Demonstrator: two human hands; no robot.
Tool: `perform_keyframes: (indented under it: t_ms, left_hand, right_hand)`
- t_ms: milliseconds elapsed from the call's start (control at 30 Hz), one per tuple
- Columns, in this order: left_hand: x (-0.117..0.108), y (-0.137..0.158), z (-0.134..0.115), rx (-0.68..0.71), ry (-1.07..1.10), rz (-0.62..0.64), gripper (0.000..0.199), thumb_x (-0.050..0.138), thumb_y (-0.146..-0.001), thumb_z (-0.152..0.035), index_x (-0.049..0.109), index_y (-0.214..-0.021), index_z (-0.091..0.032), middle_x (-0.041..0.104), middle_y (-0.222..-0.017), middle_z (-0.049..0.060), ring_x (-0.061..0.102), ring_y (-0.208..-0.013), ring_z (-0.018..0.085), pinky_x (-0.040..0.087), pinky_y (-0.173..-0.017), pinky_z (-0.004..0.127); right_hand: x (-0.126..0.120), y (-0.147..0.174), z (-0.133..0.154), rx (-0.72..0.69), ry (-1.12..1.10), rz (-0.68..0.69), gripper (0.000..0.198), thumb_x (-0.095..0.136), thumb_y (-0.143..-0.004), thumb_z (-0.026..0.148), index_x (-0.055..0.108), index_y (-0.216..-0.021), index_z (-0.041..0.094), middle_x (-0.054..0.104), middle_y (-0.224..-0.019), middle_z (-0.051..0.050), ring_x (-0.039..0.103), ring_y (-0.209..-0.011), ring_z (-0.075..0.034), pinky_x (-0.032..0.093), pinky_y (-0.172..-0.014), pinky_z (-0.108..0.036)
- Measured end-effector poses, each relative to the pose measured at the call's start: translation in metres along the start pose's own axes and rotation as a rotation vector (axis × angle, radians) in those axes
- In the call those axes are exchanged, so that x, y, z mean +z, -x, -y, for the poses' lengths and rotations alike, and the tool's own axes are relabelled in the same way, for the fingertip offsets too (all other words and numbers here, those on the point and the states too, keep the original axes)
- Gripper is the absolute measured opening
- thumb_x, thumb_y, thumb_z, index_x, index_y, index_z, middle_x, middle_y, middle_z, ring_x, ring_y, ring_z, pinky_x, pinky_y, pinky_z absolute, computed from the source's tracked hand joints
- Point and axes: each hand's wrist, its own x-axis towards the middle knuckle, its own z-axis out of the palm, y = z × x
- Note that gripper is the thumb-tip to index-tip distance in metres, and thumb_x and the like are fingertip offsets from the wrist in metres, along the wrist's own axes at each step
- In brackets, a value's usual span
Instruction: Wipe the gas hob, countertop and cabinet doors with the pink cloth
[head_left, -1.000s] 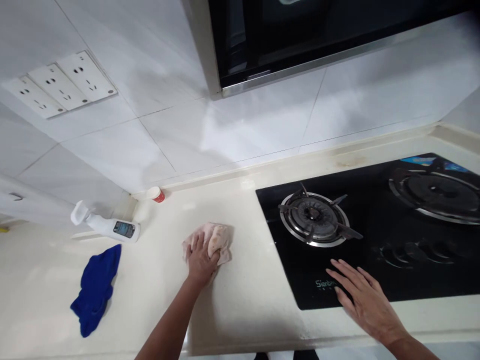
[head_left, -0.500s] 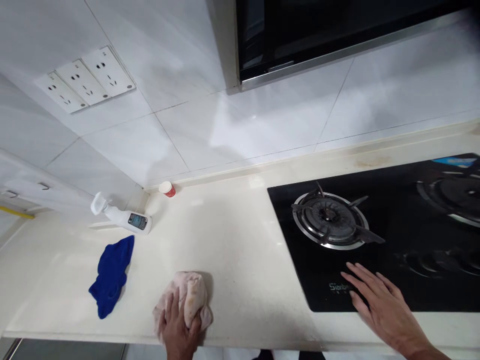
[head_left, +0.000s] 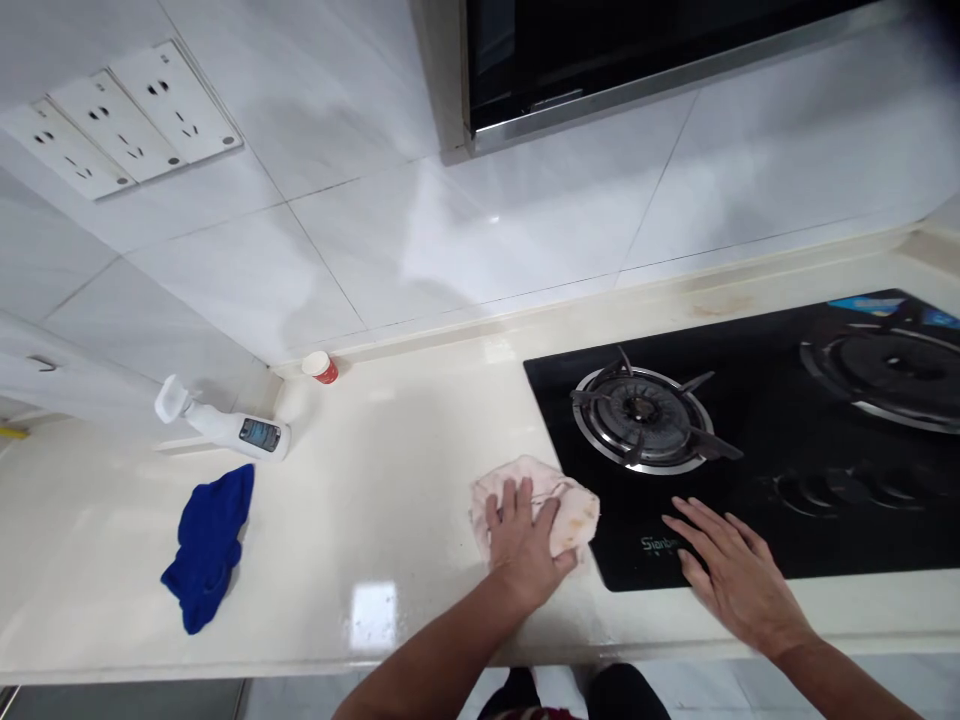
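Note:
My left hand (head_left: 523, 540) presses down on a bunched pale pink cloth (head_left: 576, 512) with brownish stains. That cloth lies on the cream countertop (head_left: 405, 440), its right side reaching over the left edge of the black glass gas stove (head_left: 750, 400). Fingers spread, my right hand (head_left: 731, 570) rests on the front of the stove beside the printed lettering and holds nothing. Behind it is the left burner (head_left: 641, 415) with its metal pan supports.
A dark blue cloth (head_left: 206, 545) lies at the left of the counter. Near the wall are a white spray bottle (head_left: 225, 425) and a small red-and-white cup (head_left: 321, 366). A black range hood (head_left: 637, 60) overhangs the stove; wall sockets (head_left: 127, 120) are upper left.
My left hand has moved the pink cloth right across the counter, from near the front edge to the stove's edge. My right hand stays on the stove. The view has shifted slightly.

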Motion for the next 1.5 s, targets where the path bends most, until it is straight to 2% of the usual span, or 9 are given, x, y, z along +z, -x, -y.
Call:
perform_keyframes:
  t_ms: [233,367,467,667,767,933,1067,1300,1500]
  left_hand:
    - [0.0,-0.018,-0.015,0.025,0.034,0.012,0.079,0.062,-0.084,-0.065,0.043,-0.15,-0.028,0.029,-0.164,0.016,0.025,-0.151,0.041,0.02,-0.119,0.069]
    - [-0.012,0.026,0.011,0.024,-0.009,-0.016,0.069,0.053,-0.093,-0.057,0.037,-0.154,-0.027,0.037,-0.162,0.011,0.033,-0.15,0.03,0.024,-0.121,0.056]
    - [-0.016,0.072,0.038,-0.162,-0.145,-0.131,0.057,0.048,-0.099,-0.045,0.042,-0.152,-0.026,0.043,-0.158,0.011,0.038,-0.147,0.029,0.027,-0.12,0.052]
    - [-0.006,0.114,0.069,-0.409,-0.31,-0.316,0.048,0.044,-0.1,-0.042,0.054,-0.142,-0.02,0.042,-0.158,0.015,0.036,-0.148,0.032,0.034,-0.115,0.052]
    - [-0.006,0.109,0.069,-0.488,-0.314,-0.353,0.05,0.045,-0.099,-0.045,0.055,-0.141,-0.018,0.038,-0.16,0.016,0.032,-0.15,0.032,0.038,-0.113,0.051]
    - [-0.01,0.103,0.068,-0.518,-0.342,-0.304,0.049,0.044,-0.099,-0.043,0.058,-0.138,-0.018,0.047,-0.155,0.014,0.039,-0.146,0.03,0.037,-0.113,0.049]
    - [-0.009,0.103,0.071,-0.521,-0.374,-0.307,0.049,0.043,-0.098,-0.044,0.058,-0.137,-0.018,0.047,-0.155,0.014,0.038,-0.146,0.029,0.038,-0.113,0.048]
    - [-0.008,0.099,0.071,-0.548,-0.39,-0.284,0.051,0.039,-0.099,-0.045,0.058,-0.137,-0.017,0.047,-0.155,0.015,0.037,-0.146,0.031,0.038,-0.112,0.05]
    - [-0.007,0.1,0.071,-0.546,-0.388,-0.296,0.051,0.039,-0.098,-0.045,0.058,-0.136,-0.017,0.048,-0.154,0.014,0.038,-0.146,0.03,0.038,-0.112,0.048]
  right_hand:
    - [0.002,0.001,-0.008,-0.067,0.013,-0.046,0.04,0.042,-0.094,0.031,0.057,-0.13,0.023,0.053,-0.146,-0.007,0.047,-0.137,-0.025,0.029,-0.116,-0.049]
    - [0.0,-0.005,-0.001,0.025,-0.091,-0.088,0.035,0.042,-0.096,0.035,0.06,-0.124,0.023,0.057,-0.139,-0.008,0.051,-0.131,-0.027,0.032,-0.113,-0.051]
    - [-0.009,-0.031,0.033,0.149,-0.243,-0.14,0.04,0.045,-0.096,0.043,0.061,-0.125,0.021,0.052,-0.141,-0.012,0.049,-0.13,-0.029,0.038,-0.108,-0.051]
    - [-0.029,-0.102,0.122,-0.232,-0.276,0.467,0.059,0.064,-0.087,0.057,0.054,-0.141,0.035,0.036,-0.158,-0.005,0.018,-0.147,-0.041,0.023,-0.114,-0.062]
    - [-0.031,-0.119,0.138,-0.271,-0.211,0.542,0.065,0.075,-0.08,0.057,0.057,-0.137,0.031,0.044,-0.151,-0.011,0.026,-0.142,-0.045,0.023,-0.11,-0.067]
    - [-0.042,-0.105,0.142,-0.292,-0.205,0.541,0.043,0.077,-0.081,0.05,0.067,-0.115,0.025,0.063,-0.119,-0.011,0.049,-0.12,-0.032,0.035,-0.102,-0.053]
    - [-0.049,-0.076,0.118,-0.191,-0.217,0.505,0.04,0.071,-0.086,0.054,0.065,-0.118,0.031,0.064,-0.116,-0.007,0.052,-0.113,-0.027,0.037,-0.096,-0.047]
    - [-0.065,-0.019,0.005,0.108,-0.076,0.351,0.03,0.057,-0.097,0.043,0.066,-0.123,0.03,0.064,-0.117,-0.009,0.053,-0.111,-0.03,0.038,-0.089,-0.045]
    - [-0.058,0.057,-0.067,0.264,-0.111,0.2,0.048,0.051,-0.093,0.058,0.064,-0.129,0.028,0.063,-0.126,-0.011,0.058,-0.107,-0.031,0.048,-0.081,-0.046]
